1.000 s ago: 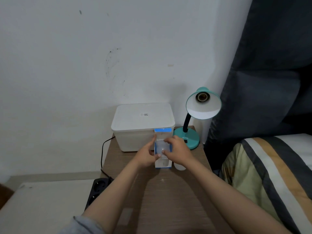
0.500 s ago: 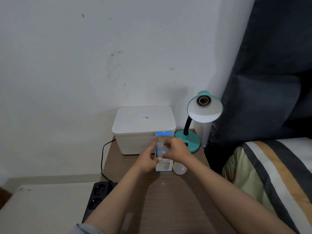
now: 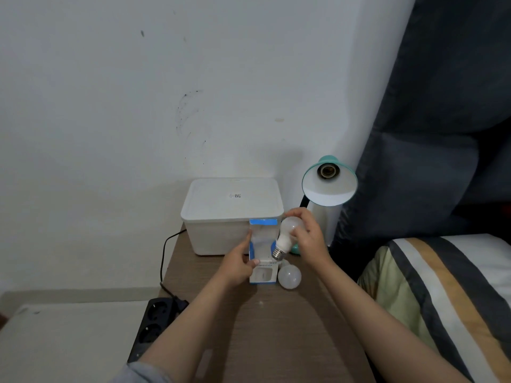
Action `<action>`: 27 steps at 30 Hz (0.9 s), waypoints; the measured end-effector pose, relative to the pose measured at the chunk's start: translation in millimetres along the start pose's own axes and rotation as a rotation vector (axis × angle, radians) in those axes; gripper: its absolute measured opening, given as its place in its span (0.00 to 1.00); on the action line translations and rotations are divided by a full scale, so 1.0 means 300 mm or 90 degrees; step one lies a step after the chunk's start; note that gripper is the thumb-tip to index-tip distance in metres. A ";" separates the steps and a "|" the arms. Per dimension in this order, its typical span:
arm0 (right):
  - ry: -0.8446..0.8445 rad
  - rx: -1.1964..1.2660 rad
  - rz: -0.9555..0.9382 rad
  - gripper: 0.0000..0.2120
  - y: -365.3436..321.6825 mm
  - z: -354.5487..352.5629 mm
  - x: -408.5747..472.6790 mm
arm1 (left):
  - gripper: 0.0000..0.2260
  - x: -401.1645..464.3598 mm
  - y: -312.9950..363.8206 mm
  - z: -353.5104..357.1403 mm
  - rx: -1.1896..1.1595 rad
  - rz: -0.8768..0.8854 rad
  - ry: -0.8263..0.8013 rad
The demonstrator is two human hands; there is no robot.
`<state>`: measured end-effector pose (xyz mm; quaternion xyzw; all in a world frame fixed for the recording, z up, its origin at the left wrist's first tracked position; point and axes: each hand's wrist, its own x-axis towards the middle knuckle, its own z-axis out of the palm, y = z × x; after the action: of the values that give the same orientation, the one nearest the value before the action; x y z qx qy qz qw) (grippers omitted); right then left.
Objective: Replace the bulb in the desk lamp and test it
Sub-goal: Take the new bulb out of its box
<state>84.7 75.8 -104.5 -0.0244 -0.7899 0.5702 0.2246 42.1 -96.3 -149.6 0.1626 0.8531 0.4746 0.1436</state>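
Two white screw-base light bulbs: one held at centre frame [image 3: 287, 234], one lying just below it [image 3: 289, 276]. One blue-and-white cardboard bulb box [image 3: 263, 254]. One teal desk lamp [image 3: 329, 186]. One white lidded plastic container [image 3: 231, 214]. One black power strip [image 3: 154, 322], lower left. Two hands: left [image 3: 237, 268], right [image 3: 308, 236].

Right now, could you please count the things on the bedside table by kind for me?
Light bulbs: 2, one in the right hand at, one lying at
Bulb box: 1, held by the left hand
Storage box: 1
Desk lamp: 1
Total: 5
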 end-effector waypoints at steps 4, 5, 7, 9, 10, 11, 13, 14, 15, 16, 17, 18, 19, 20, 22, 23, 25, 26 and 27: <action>-0.009 -0.062 0.058 0.15 0.004 -0.008 -0.018 | 0.30 -0.016 0.000 0.009 -0.007 -0.013 0.031; 0.000 -0.128 0.069 0.15 0.010 -0.006 -0.027 | 0.28 -0.023 0.000 0.013 -0.007 -0.010 0.045; 0.014 -0.231 0.093 0.10 0.023 0.000 -0.042 | 0.25 -0.033 0.000 0.022 0.002 -0.007 0.081; -0.020 -0.262 0.130 0.10 0.031 0.005 -0.056 | 0.25 -0.036 -0.004 0.032 0.003 -0.014 0.128; -0.046 -0.280 0.131 0.13 0.035 0.009 -0.064 | 0.25 -0.037 -0.008 0.037 0.005 -0.015 0.150; -0.073 -0.308 0.119 0.15 0.043 0.014 -0.070 | 0.25 -0.039 -0.013 0.042 0.009 -0.006 0.172; -0.116 -0.366 0.085 0.16 0.055 0.029 -0.079 | 0.21 -0.040 -0.026 0.053 0.020 0.037 0.211; -0.133 -0.391 0.074 0.15 0.059 0.035 -0.083 | 0.19 -0.039 -0.033 0.059 0.026 0.061 0.224; -0.145 -0.409 0.067 0.14 0.064 0.040 -0.086 | 0.18 -0.038 -0.040 0.064 0.028 0.079 0.230; -0.146 -0.425 0.058 0.13 0.066 0.045 -0.088 | 0.16 -0.038 -0.042 0.069 0.027 0.088 0.230; -0.144 -0.442 0.050 0.12 0.067 0.048 -0.088 | 0.14 -0.039 -0.044 0.073 0.024 0.093 0.230; -0.140 -0.456 0.040 0.11 0.066 0.050 -0.088 | 0.12 -0.038 -0.045 0.075 0.023 0.092 0.230; -0.139 -0.467 0.034 0.11 0.063 0.053 -0.089 | 0.10 -0.037 -0.046 0.078 0.025 0.092 0.231; -0.139 -0.474 0.025 0.10 0.060 0.055 -0.091 | 0.09 -0.035 -0.048 0.078 0.028 0.090 0.232; -0.134 -0.477 0.018 0.11 0.056 0.056 -0.095 | 0.09 -0.033 -0.054 0.078 0.032 0.090 0.230; -0.132 -0.465 0.024 0.11 0.058 0.056 -0.096 | 0.09 -0.033 -0.056 0.077 0.036 0.088 0.227; -0.117 -0.418 0.049 0.10 0.053 0.056 -0.099 | 0.10 -0.037 -0.057 0.075 0.044 0.084 0.218; -0.103 -0.386 0.064 0.09 0.048 0.054 -0.100 | 0.10 -0.038 -0.057 0.075 0.045 0.084 0.217; -0.082 -0.356 0.074 0.08 0.042 0.048 -0.104 | 0.10 -0.037 -0.058 0.076 0.045 0.086 0.217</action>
<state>104.3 58.1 -129.7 -0.0941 -0.9262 0.3429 0.1254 58.8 -92.2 -175.2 0.1412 0.8683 0.4738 -0.0410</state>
